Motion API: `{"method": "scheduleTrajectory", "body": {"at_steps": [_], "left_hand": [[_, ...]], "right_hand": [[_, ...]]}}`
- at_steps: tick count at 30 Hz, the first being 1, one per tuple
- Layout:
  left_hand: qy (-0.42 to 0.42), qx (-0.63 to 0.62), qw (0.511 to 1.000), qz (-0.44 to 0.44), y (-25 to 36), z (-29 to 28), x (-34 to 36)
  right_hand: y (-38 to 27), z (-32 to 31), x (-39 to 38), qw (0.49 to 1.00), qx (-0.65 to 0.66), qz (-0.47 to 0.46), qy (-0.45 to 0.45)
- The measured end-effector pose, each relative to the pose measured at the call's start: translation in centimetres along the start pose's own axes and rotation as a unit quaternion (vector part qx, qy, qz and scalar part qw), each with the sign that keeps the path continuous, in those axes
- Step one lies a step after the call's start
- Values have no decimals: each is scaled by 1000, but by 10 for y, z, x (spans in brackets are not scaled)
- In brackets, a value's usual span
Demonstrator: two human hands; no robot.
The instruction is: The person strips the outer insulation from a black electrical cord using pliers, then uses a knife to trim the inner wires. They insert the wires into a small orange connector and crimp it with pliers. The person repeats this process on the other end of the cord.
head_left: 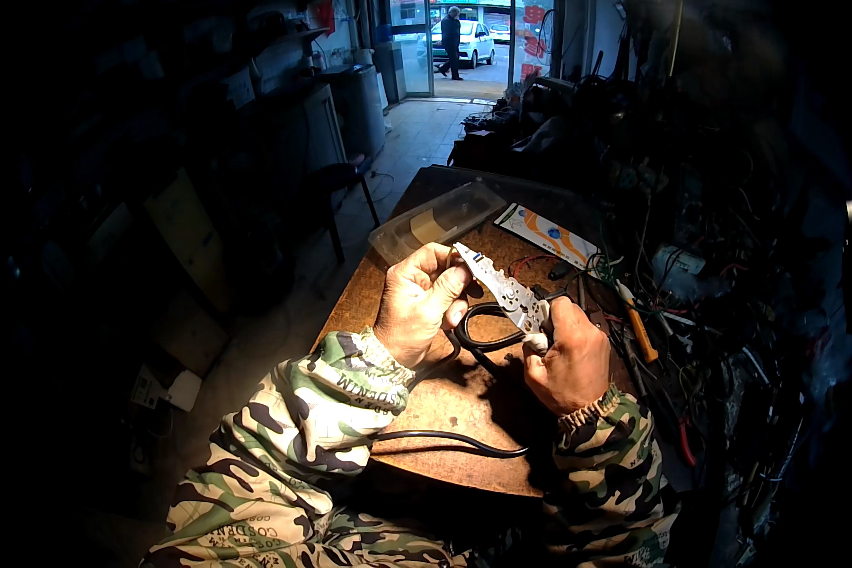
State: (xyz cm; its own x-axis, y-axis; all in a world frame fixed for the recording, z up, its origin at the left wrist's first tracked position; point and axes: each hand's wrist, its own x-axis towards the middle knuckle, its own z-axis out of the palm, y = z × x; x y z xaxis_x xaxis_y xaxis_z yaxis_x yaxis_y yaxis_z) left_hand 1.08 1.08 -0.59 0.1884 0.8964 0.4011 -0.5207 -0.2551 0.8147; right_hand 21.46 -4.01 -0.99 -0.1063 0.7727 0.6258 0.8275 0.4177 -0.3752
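My right hand (573, 360) is closed around the handles of a silver wire stripper (506, 292), whose flat, notched jaws point up and left. Beside the jaw tips, my left hand (421, 298) is pinched shut, thumb against the fingers. A black cable (488, 343) loops on the table under the tool and runs up to the left hand's fingers. The piece between the fingertips is mostly hidden, so I cannot tell whether the jaws grip it. Another stretch of black cable (454, 435) lies near the table's front edge.
On the brown table (445, 398) are a clear plastic box (440, 218) and a white-and-orange package (546, 235) at the back. To the right, an orange-handled tool (637, 324), red-handled pliers (685, 443) and tangled wires crowd together. A stool (336, 180) stands beyond; a person (452, 43) is outside the doorway.
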Motion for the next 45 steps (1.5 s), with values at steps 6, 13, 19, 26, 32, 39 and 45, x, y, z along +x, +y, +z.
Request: {"method": "scheduleTrajectory", "body": {"at_steps": [6,13,19,26,32,39,45], "left_hand": [[-7,22,999,-45,7,1,2],[-65,147,987,-28,19,2,0],[-74,173,981,-45,17,8,2],[-48,232,972,3,16,-2,-1],[-29,215,976,26,16,5,-2],[16,199,979,38,11,6,-2],[45,138,988,53,10,-10,9]], "right_hand": [[0,2,2,1000,-2,9,5],[-3,2,3,999,22,23,-24],[1,-1,3,994,87,30,-56],[-11,0,5,976,164,76,-120],[-11,3,1,977,167,84,-103],[-20,3,2,978,167,90,-88],[-26,-12,13,919,351,154,92]]}}
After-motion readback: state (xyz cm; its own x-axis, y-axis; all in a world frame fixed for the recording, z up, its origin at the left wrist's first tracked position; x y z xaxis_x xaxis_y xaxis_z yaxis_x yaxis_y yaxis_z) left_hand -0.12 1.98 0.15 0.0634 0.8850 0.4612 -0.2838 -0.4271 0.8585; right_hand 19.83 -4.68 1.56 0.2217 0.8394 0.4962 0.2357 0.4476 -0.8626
